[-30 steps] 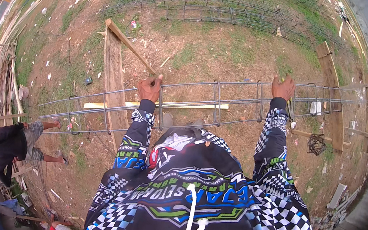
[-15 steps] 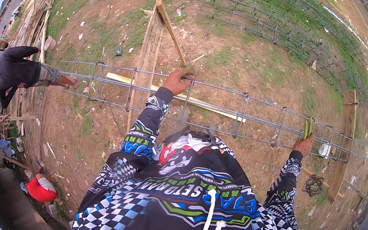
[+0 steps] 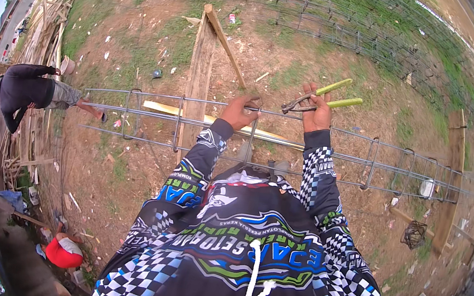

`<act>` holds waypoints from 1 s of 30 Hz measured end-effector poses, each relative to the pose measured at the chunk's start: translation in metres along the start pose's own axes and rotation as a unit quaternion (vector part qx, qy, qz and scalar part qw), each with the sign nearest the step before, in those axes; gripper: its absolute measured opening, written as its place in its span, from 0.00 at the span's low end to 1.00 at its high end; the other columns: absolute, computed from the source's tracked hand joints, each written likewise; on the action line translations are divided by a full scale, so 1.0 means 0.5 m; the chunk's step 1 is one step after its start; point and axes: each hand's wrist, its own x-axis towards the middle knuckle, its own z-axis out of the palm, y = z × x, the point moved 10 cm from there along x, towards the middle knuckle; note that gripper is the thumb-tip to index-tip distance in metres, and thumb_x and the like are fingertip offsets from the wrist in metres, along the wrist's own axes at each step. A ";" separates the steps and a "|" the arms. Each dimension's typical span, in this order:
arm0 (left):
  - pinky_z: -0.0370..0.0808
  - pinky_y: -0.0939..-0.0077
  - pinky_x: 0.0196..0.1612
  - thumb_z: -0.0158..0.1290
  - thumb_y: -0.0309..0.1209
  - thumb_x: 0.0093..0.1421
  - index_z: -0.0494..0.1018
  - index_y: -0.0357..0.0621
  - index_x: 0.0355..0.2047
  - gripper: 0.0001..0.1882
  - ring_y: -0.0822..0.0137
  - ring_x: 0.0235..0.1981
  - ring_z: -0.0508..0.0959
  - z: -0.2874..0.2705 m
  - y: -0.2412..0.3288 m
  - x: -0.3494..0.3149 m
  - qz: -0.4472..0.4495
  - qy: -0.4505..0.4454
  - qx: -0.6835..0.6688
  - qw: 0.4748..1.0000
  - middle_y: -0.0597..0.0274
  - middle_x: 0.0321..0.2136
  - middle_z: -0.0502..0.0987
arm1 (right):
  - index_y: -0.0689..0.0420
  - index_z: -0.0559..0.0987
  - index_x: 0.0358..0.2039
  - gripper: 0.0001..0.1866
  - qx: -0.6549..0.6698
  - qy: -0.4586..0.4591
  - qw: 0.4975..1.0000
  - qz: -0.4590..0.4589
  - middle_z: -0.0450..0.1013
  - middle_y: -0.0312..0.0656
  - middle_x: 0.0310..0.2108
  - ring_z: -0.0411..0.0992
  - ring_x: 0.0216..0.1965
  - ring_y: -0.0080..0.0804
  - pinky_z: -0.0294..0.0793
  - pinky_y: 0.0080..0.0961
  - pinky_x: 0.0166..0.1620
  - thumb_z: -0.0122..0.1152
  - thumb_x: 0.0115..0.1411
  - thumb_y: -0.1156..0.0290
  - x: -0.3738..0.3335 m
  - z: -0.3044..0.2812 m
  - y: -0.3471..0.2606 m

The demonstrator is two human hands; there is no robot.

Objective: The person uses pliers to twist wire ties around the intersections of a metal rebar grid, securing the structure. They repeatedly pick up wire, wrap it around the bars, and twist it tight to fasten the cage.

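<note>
A long rebar cage (image 3: pixel 321 151) of thin steel bars with square stirrups runs left to right in front of me. At its far top bar, my left hand (image 3: pixel 239 112) pinches the corner of a stirrup (image 3: pixel 253 129). Just to the right, my right hand (image 3: pixel 316 115) holds pincers (image 3: pixel 341 101) with yellow-green handles. Those handles are spread apart, and the metal head points left toward my left hand, a short way off the stirrup corner. Whether a tie wire is at that corner is too small to tell.
Wooden supports stand under the cage, a plank (image 3: pixel 202 58) with a slanted brace at left and another board (image 3: pixel 454 160) at right. More rebar cages (image 3: pixel 351 28) lie beyond on grass. A coil of wire (image 3: pixel 413 234) lies at right. Two people are at left, one standing (image 3: pixel 30 89).
My right hand has come from the right end of the cage to beside my left hand, and the pincers' handles have spread. My left hand and the cage sit slightly further right in view.
</note>
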 end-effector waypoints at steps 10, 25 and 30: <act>0.71 0.65 0.53 0.64 0.35 0.51 0.66 0.38 0.58 0.35 0.56 0.45 0.79 -0.003 0.008 -0.005 0.005 -0.002 0.008 1.000 0.51 0.38 0.81 | 0.41 0.40 0.70 0.45 0.007 0.000 0.999 0.032 0.67 0.46 0.54 0.68 0.56 0.43 0.74 0.57 0.47 0.41 0.55 0.85 0.030 0.027 0.152; 0.75 0.65 0.45 0.55 0.42 0.62 0.71 0.38 0.49 0.22 0.59 0.36 0.79 -0.047 -0.015 0.049 -0.030 0.142 -0.260 0.955 0.58 0.32 0.77 | 0.53 0.68 0.24 0.24 -0.115 0.102 0.986 -0.065 0.59 0.30 0.13 0.59 0.13 0.22 0.61 0.23 0.16 0.56 0.62 0.44 0.040 0.118 0.143; 0.73 0.67 0.44 0.55 0.45 0.62 0.71 0.43 0.33 0.17 0.63 0.36 0.78 -0.027 0.043 0.080 -0.097 0.169 -0.568 0.799 0.61 0.31 0.76 | 0.57 0.71 0.21 0.30 -0.302 0.086 0.930 -0.191 0.64 0.32 0.15 0.63 0.16 0.21 0.60 0.22 0.19 0.56 0.60 0.40 0.019 0.161 0.112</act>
